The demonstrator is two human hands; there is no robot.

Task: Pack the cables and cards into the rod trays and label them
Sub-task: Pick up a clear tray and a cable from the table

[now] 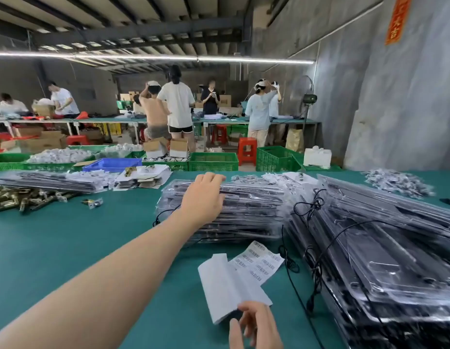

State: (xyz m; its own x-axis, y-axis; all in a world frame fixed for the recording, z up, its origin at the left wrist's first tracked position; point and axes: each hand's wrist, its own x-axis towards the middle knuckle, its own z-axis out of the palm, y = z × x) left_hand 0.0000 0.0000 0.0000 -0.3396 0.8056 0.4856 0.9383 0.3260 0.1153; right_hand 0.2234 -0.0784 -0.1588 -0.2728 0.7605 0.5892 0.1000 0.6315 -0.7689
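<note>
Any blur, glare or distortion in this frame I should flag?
Head view throughout: wide-angle distortion leans the right wall; the right tray stack is motion-smeared, with glare on its plastic; barcodes on the label sheet are too soft to read.

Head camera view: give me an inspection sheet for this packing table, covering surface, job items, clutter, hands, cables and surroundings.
Surface: green table mat, crowded on the right.
Job's things: centre tray stack; right tray stack; label sheet; white sheet.
Clutter: brass hardware far left; bagged parts far right.
Grippers: left hand rests on centre tray stack; right hand pinches white sheet.
Cables: black cables loop between the stacks.
Surroundings: green crates; people at far benches.
</note>
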